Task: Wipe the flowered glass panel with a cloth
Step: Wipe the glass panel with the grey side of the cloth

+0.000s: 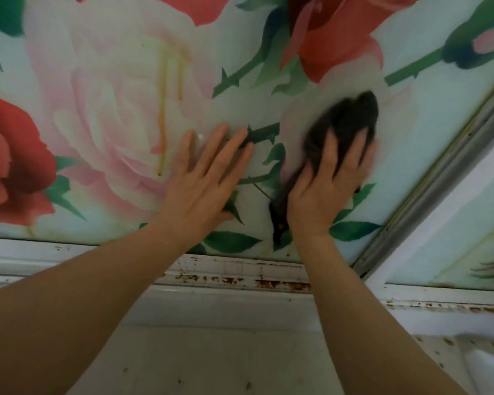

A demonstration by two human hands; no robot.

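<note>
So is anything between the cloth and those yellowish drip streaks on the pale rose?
Yes: the left hand lies flat on the glass panel, between the dark cloth under the right hand and the streaks further left.

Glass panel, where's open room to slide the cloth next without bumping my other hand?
Open: the pale glass panel right of the dark cloth, up to the metal frame. Crowded: leftward, where the left hand lies flat close beside the right hand.

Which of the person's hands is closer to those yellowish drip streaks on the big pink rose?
Left. The left hand lies flat just right of the yellowish streaks; the right hand, pressing the dark cloth, is farther right.
</note>
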